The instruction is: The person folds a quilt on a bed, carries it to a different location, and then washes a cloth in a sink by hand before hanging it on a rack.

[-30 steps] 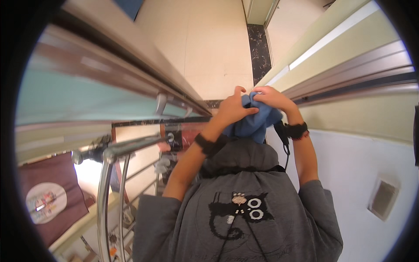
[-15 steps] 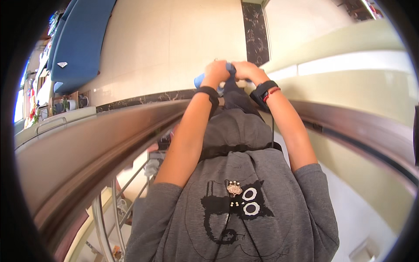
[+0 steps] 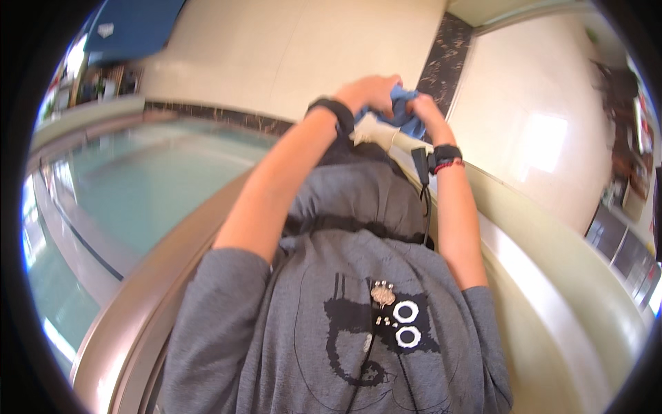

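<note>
Out in front of my body, both arms reach forward and my hands sit close together. Between them is a crumpled blue cloth [image 3: 408,121]. My left hand [image 3: 376,93] has its fingers closed on the cloth's left side, slightly blurred. My right hand [image 3: 426,108] grips the other side of it. Black bands circle both wrists, and a small black device with a cable [image 3: 422,165] hangs by the right one. Folds of the cloth hide some fingertips.
Along my left runs a brown metallic frame [image 3: 138,297] around a greenish glass pane [image 3: 165,155]. A pale, smooth panel [image 3: 552,276] is close on my right. Ahead lie a beige tiled floor [image 3: 289,48] and a dark marbled strip [image 3: 445,58]. A blue covered piece [image 3: 131,31] stands far left.
My hands have moved rightward with the blue cloth, which now shows more between them. The view has turned: the greenish pane now fills the left side, and more bright floor shows at right.
</note>
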Motion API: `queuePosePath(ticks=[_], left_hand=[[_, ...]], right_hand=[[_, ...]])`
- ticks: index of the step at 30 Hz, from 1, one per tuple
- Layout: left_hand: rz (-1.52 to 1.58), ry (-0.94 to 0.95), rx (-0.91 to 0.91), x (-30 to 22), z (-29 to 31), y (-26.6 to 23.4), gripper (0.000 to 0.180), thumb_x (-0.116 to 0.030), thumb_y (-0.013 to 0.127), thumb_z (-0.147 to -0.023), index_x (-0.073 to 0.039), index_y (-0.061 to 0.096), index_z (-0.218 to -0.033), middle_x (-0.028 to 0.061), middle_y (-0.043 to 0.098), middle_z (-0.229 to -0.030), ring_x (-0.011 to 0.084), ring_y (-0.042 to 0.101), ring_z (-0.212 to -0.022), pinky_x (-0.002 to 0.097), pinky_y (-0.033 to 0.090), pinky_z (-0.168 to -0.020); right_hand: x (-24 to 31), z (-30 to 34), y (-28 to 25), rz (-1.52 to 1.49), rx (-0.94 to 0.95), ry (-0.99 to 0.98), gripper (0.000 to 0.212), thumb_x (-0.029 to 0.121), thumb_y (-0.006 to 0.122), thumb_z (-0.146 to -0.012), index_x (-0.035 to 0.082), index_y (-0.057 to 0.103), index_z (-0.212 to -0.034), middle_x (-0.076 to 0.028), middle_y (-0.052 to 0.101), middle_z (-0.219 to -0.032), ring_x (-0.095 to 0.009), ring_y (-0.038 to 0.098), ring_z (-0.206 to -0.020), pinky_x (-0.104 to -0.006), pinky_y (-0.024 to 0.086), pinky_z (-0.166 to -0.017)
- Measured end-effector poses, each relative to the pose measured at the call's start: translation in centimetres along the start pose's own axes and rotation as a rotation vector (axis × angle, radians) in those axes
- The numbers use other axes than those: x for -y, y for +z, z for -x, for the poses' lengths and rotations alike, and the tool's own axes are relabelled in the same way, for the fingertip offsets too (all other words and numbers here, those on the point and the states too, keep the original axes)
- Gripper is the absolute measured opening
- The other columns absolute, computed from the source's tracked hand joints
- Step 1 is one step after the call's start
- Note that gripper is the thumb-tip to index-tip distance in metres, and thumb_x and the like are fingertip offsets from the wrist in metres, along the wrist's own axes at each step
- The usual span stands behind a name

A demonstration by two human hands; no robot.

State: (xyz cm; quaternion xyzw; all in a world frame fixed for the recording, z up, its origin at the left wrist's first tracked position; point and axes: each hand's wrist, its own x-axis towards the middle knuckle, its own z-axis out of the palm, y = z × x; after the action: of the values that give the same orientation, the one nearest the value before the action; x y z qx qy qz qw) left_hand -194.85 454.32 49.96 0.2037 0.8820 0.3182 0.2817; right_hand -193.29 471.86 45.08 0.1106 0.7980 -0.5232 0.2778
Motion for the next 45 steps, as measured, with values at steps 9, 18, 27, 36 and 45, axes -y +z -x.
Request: queuePosePath(ticks=[9, 18, 27, 36, 45], left_hand=[[0.087, -0.323, 0.260, 7.1, 5.9, -0.6, 0.047, -0.018, 0.071, -0.063, -0.002, 0.059, -0.105, 0.0118, 0.062, -0.098, 0.0216, 0.059, -0.088, 0.0308, 0.046, -0.079], [0.484, -0.072, -0.004, -0.8, 15.3, -9.6, 0.059, -0.005, 0.068, -0.063, -0.002, 0.048, -0.118, 0.0073, 0.057, -0.106, 0.0179, 0.052, -0.099, 0.0295, 0.039, -0.090], [0.678, -0.198, -0.305, -7.2, 22.6, -12.6, 0.035, -0.012, 0.068, -0.070, -0.001, 0.059, -0.102, 0.0035, 0.062, -0.086, 0.0111, 0.056, -0.076, 0.0265, 0.046, -0.070], [0.733, -0.285, -0.214, -10.8, 28.2, -22.5, 0.045, -0.014, 0.072, -0.069, -0.001, 0.058, -0.110, 0.0068, 0.064, -0.097, 0.0130, 0.056, -0.091, 0.0267, 0.044, -0.083], [0.641, -0.311, -0.374, -15.0, -6.3, -73.2, 0.063, -0.008, 0.075, -0.059, 0.000, 0.049, -0.116, 0.0116, 0.058, -0.109, 0.0184, 0.054, -0.099, 0.0295, 0.040, -0.089]], right_hand=[[-0.1, 2.8, 6.3, -0.186, 0.252, -0.114, 0.012, 0.012, 0.051, -0.070, 0.002, 0.056, -0.076, -0.001, 0.051, -0.069, -0.011, 0.044, -0.064, -0.0236, 0.037, -0.058], [9.0, 10.2, 1.1, -0.291, 0.187, -0.261, 0.028, 0.019, 0.066, -0.076, -0.001, 0.061, -0.095, -0.006, 0.062, -0.081, -0.012, 0.057, -0.077, -0.0260, 0.046, -0.069], [18.8, 19.8, -3.2, 0.016, 0.190, -0.551, 0.021, 0.011, 0.059, -0.078, 0.000, 0.061, -0.096, -0.010, 0.063, -0.079, -0.015, 0.060, -0.075, -0.0277, 0.047, -0.069], [30.2, 19.3, -2.9, 0.117, 0.240, -0.605, 0.024, 0.007, 0.058, -0.069, 0.000, 0.060, -0.092, -0.011, 0.063, -0.078, -0.018, 0.060, -0.074, -0.0298, 0.047, -0.070], [85.1, -22.7, -30.7, 0.099, 0.517, -0.573, 0.016, 0.003, 0.053, -0.070, -0.002, 0.056, -0.085, -0.003, 0.055, -0.068, -0.009, 0.048, -0.061, -0.0232, 0.039, -0.055]])
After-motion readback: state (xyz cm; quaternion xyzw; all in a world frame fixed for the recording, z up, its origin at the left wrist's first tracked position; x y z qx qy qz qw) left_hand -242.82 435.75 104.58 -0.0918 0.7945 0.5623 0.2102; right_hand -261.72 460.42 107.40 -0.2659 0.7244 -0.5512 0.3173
